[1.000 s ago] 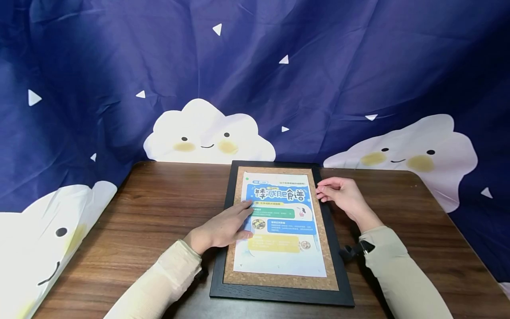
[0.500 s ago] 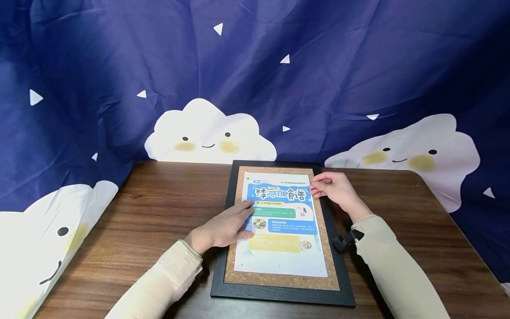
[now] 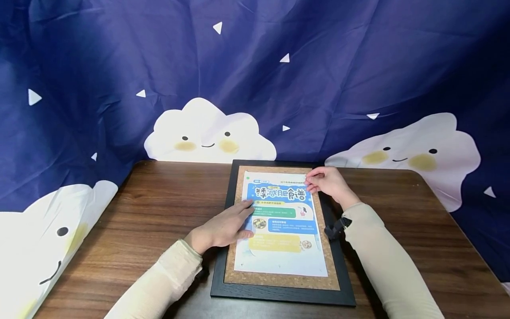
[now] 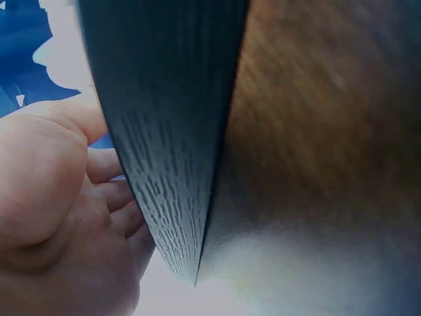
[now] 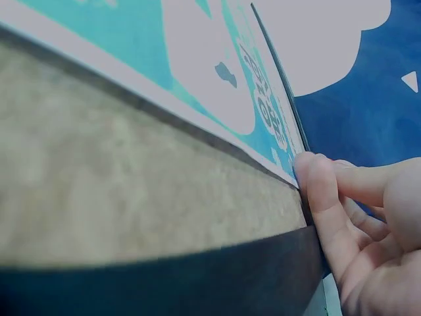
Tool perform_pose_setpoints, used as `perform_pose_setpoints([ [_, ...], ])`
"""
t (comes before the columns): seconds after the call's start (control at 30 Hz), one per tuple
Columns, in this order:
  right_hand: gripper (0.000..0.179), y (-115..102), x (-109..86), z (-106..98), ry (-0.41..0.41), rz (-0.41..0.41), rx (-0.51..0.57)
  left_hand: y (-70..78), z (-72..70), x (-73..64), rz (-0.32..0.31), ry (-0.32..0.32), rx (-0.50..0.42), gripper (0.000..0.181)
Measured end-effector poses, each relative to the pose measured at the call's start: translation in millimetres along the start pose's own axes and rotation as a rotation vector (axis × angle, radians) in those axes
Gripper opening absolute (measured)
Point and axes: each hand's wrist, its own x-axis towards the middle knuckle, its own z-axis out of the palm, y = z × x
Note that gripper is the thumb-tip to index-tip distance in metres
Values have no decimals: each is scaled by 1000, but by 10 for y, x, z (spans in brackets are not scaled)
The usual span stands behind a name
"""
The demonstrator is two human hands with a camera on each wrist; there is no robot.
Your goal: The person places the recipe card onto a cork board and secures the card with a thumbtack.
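A printed poster point(image 3: 283, 261) with blue, green and yellow panels lies on a cork board point(image 3: 279, 280) in a black frame point(image 3: 283, 294). A small green dot point(image 3: 248, 178), like a tack head, marks its top left corner. My left hand point(image 3: 225, 226) rests flat across the frame's left side, fingertips on the poster; its palm point(image 4: 46, 197) shows in the left wrist view. My right hand point(image 3: 328, 182) is at the poster's top right corner, thumb and fingers pinched together. Its fingertips point(image 5: 320, 172) touch the corner and hide the small thing between them.
The frame lies on a brown wood-grain table point(image 3: 167, 199) near its middle. A dark blue cloth point(image 3: 255, 79) with white clouds and triangles hangs behind the table's back edge. A black strap point(image 3: 338, 228) sits on the right wrist.
My right hand has moved left and slightly away from me, from over the frame's right side onto the poster's top right corner. The left hand and the poster stay where they were.
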Motion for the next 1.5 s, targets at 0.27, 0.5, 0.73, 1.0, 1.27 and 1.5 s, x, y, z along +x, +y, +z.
perform_pose_setpoints([
  [0.27,29,-107,82,11,-28,94,-22,5,1,-1,-1,-2,-4,74],
  [0.5,29,-167,174,16,-46,178,-16,5,0,3,4,-1,-6,74],
  [0.73,30,-228,254,45,-61,257,-19,-2,-5,-8,9,2,-6,75],
  [1.0,31,-331,240,74,-65,306,-55,1,-1,-12,1,-2,-2,75],
  [1.27,32,-333,239,65,-73,326,-44,4,10,-9,2,4,0,75],
  [1.5,32,-317,234,68,-63,327,-28,23,3,-12,6,11,4,74],
])
